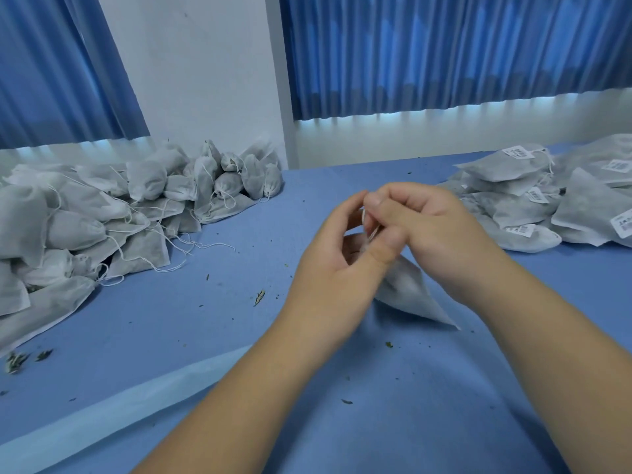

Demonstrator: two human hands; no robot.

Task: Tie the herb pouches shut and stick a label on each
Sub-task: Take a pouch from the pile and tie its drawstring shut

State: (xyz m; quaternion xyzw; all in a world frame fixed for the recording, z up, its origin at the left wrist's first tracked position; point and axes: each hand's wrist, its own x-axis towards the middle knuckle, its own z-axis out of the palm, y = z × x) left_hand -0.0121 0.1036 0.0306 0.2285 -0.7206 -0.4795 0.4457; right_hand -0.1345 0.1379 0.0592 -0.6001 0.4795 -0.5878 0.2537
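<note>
A grey-white herb pouch (410, 295) hangs just above the blue table cloth (212, 316) in the middle of the view. Both hands meet over its neck. My left hand (328, 265) curls its fingers round the gathered top, thumb pointing up to the right. My right hand (434, 230) pinches the white drawstring (371, 232) between the two hands. The pouch's neck is mostly hidden by my fingers.
A big heap of unlabelled pouches (102, 217) with loose strings lies at the left. A stack of flat pouches with white barcode labels (547, 196) lies at the right. Dried herb bits (259, 297) are scattered on the cloth. Blue curtains hang behind.
</note>
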